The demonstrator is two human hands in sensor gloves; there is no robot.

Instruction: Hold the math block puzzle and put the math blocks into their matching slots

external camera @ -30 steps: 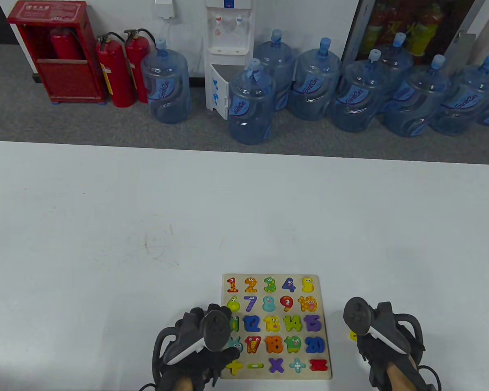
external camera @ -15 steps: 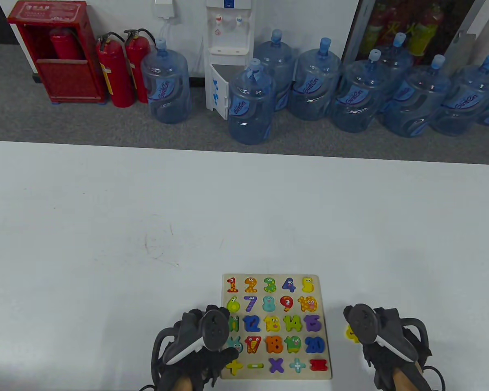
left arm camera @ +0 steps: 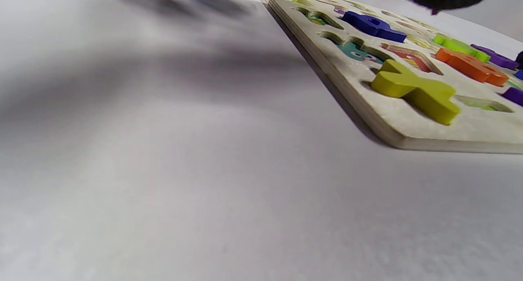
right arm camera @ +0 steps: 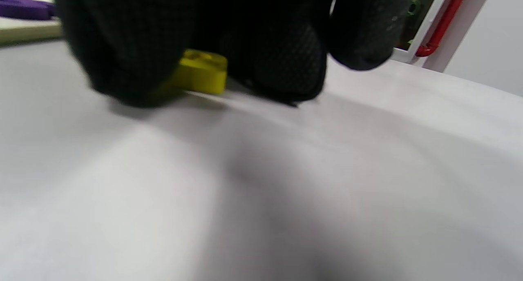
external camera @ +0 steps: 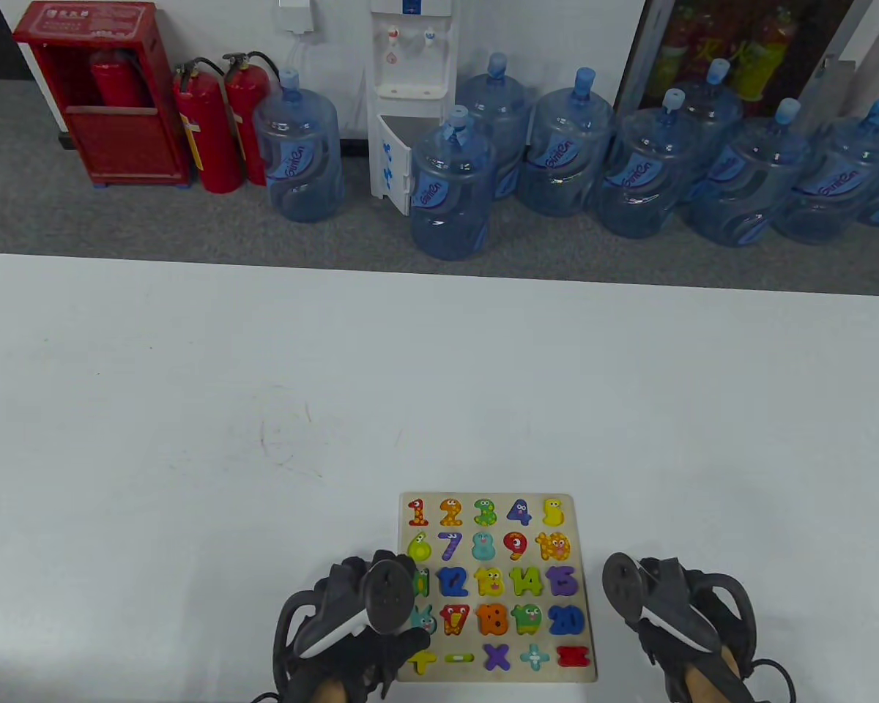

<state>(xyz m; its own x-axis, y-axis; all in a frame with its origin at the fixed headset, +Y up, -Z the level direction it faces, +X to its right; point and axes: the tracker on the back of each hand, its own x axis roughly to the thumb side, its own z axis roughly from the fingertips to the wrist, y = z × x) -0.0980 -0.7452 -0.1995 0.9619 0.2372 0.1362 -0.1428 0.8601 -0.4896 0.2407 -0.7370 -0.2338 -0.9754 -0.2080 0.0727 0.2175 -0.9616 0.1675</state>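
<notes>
Right hand (external camera: 685, 622), fingers closed around what appears to be a yellow block (right arm camera: 200, 70) on the surface beside the puzzle board (external camera: 582, 663), should lift it level while left hand (external camera: 351, 630) presses the board's near-left corner.

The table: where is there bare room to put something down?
The table is bare left of and beyond the puzzle board. It is crowded near the front edge: left hand on the board, right hand over a yellow block.
</notes>
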